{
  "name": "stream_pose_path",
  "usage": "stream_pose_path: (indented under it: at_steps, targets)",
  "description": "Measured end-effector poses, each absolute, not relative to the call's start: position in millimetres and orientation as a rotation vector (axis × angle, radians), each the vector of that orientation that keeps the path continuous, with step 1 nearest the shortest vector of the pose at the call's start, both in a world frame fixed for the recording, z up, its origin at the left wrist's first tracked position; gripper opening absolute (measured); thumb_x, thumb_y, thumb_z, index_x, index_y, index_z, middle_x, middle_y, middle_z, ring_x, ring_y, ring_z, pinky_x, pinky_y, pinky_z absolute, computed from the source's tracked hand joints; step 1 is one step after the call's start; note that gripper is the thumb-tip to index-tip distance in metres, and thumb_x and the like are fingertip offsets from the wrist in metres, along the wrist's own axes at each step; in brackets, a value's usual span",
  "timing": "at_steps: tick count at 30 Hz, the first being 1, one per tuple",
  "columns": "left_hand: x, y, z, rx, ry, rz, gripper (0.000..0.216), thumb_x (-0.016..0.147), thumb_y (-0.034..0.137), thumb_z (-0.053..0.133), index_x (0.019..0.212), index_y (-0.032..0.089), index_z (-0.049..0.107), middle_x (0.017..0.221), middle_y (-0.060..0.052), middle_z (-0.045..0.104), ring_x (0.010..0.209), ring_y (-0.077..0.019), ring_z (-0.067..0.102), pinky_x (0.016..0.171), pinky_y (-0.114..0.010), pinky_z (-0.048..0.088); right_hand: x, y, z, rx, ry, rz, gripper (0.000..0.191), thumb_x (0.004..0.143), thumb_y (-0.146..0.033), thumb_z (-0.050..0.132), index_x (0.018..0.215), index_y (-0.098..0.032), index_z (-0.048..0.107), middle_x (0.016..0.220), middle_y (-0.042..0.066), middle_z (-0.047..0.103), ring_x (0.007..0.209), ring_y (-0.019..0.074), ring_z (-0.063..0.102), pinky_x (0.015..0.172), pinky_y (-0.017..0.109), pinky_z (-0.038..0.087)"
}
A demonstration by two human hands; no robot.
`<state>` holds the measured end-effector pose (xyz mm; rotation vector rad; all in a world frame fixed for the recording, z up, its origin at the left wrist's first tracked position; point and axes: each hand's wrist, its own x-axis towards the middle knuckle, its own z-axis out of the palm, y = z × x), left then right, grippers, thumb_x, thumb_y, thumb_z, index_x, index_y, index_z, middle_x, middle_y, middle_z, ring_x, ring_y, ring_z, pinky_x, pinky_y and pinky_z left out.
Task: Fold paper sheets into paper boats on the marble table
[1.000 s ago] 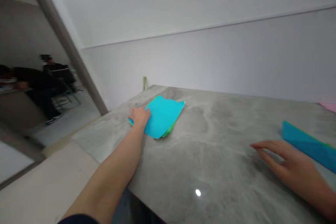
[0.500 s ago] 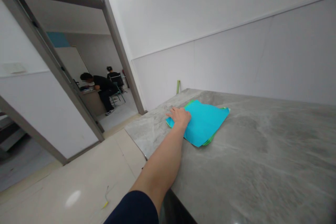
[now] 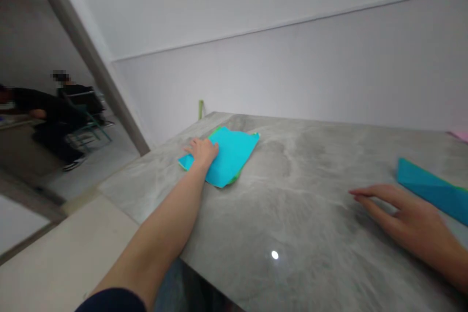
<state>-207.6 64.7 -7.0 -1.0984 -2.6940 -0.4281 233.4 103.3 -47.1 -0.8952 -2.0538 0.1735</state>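
Seemingly, the spread left hand (image 3: 203,150) steadies cyan paper (image 3: 234,155); the right hand (image 3: 405,217) pinches nothing visible; lifting would need an edge grip.

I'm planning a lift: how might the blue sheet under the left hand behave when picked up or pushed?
The blue sheet looks thin with a curving far edge, so it would probably flop. Pushed, it may slide on the glossy tabletop. The green layer peeking out beneath might shift separately.

Blue sheet (image 3: 236,156), approx. flat on gray tbl (image 3: 307,204), w/ green showing beneath; darker blue pc. (image 3: 435,187) at R.
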Motion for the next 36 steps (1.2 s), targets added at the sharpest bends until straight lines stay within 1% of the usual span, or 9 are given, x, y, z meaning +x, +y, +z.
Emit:
stream_pose_path:
  at_steps: [4, 9, 13, 15, 19, 22, 28, 31, 36]
  targets:
    - [-188.1, 77.7, -5.9, -1.479, -2.466, -0.473, 0.049, 0.09, 0.04, 0.045, 0.128, 0.012, 0.06, 0.132, -0.021, 0.052, 0.124, -0.0351, 0.048, 0.106, -0.047, 0.034, 236.7, 116.9, -46.3, -0.931, -2.167, 0.155, 0.017, 0.083, -0.032, 0.056, 0.082, -0.027, 0.072, 0.081, 0.006, 0.074, 0.077, 0.0278, 0.07, 0.07, 0.046, 0.057]
    - [-153.6, 102.4, -7.1, -1.569, -2.35, -0.485, 0.057, 0.089, 0.049, 0.044, 0.118, 0.004, 0.063, 0.12, -0.027, 0.057, 0.117, -0.0407, 0.051, 0.102, -0.052, 0.035, 231.6, 114.0, -44.6, -0.964, -2.169, 0.167, 0.017, 0.084, -0.028, 0.056, 0.084, -0.023, 0.072, 0.082, 0.006, 0.074, 0.077, 0.0262, 0.07, 0.072, 0.045, 0.057]
    - [-139.4, 135.7, -8.1, -1.67, -2.286, -0.503, 0.066, 0.082, 0.059, 0.053, 0.119, 0.004, 0.061, 0.118, -0.024, 0.06, 0.12, -0.0382, 0.05, 0.103, -0.044, 0.036, 233.2, 113.8, -45.4, -0.995, -2.167, 0.195, 0.017, 0.084, -0.027, 0.056, 0.084, -0.023, 0.073, 0.081, 0.006, 0.074, 0.077, 0.0251, 0.07, 0.071, 0.042, 0.057]
    - [-137.8, 150.6, -12.9, -1.725, -2.264, -0.522, 0.064, 0.079, 0.056, 0.058, 0.123, 0.01, 0.06, 0.123, -0.02, 0.06, 0.121, -0.034, 0.051, 0.103, -0.039, 0.037, 234.9, 115.2, -46.6, -1.007, -2.173, 0.202, 0.017, 0.084, -0.026, 0.056, 0.085, -0.022, 0.073, 0.082, 0.006, 0.074, 0.077, 0.0244, 0.07, 0.072, 0.041, 0.056]
    - [-143.3, 166.9, -29.9, -1.686, -2.336, -0.568, 0.053, 0.085, 0.041, 0.054, 0.126, 0.009, 0.059, 0.121, -0.019, 0.062, 0.118, -0.0316, 0.055, 0.099, -0.037, 0.042, 238.1, 117.1, -47.7, -1.04, -2.162, 0.215, 0.019, 0.084, -0.027, 0.055, 0.086, -0.022, 0.073, 0.083, 0.005, 0.074, 0.078, 0.0231, 0.07, 0.072, 0.038, 0.056]
    - [-150.1, 169.6, -39.0, -1.693, -2.362, -0.573, 0.05, 0.09, 0.037, 0.047, 0.13, 0.01, 0.057, 0.124, -0.019, 0.062, 0.121, -0.0311, 0.053, 0.103, -0.04, 0.039, 238.1, 116.4, -47.5, -1.057, -2.154, 0.222, 0.019, 0.084, -0.027, 0.055, 0.087, -0.022, 0.074, 0.084, 0.005, 0.074, 0.079, 0.023, 0.07, 0.073, 0.038, 0.055]
    - [-149.7, 166.6, -42.4, -1.944, -2.295, -0.481, 0.065, 0.085, 0.063, 0.052, 0.144, 0.037, 0.044, 0.154, -0.008, 0.037, 0.142, -0.0404, 0.026, 0.107, -0.063, 0.029, 233.5, 115.0, -46.8, -1.051, -2.174, 0.267, 0.02, 0.084, -0.028, 0.055, 0.088, -0.023, 0.073, 0.084, 0.005, 0.073, 0.08, 0.0234, 0.068, 0.076, 0.039, 0.054]
    - [-147.3, 167.1, -43.2, -2.024, -2.296, -0.445, 0.069, 0.086, 0.065, 0.048, 0.147, 0.036, 0.04, 0.158, -0.005, 0.033, 0.145, -0.0433, 0.015, 0.107, -0.072, 0.019, 232.8, 114.5, -45.4, -1.053, -2.166, 0.27, 0.02, 0.084, -0.028, 0.055, 0.087, -0.022, 0.073, 0.084, 0.006, 0.073, 0.08, 0.0235, 0.068, 0.076, 0.04, 0.053]
    - [-147.5, 169.4, -42.1, -2.028, -2.349, -0.455, 0.064, 0.088, 0.061, 0.048, 0.143, 0.029, 0.047, 0.152, -0.009, 0.043, 0.145, -0.0453, 0.014, 0.104, -0.078, 0.015, 232.5, 114.1, -44.4, -1.051, -2.149, 0.268, 0.02, 0.083, -0.028, 0.055, 0.086, -0.022, 0.073, 0.082, 0.006, 0.073, 0.078, 0.0232, 0.068, 0.072, 0.039, 0.053]
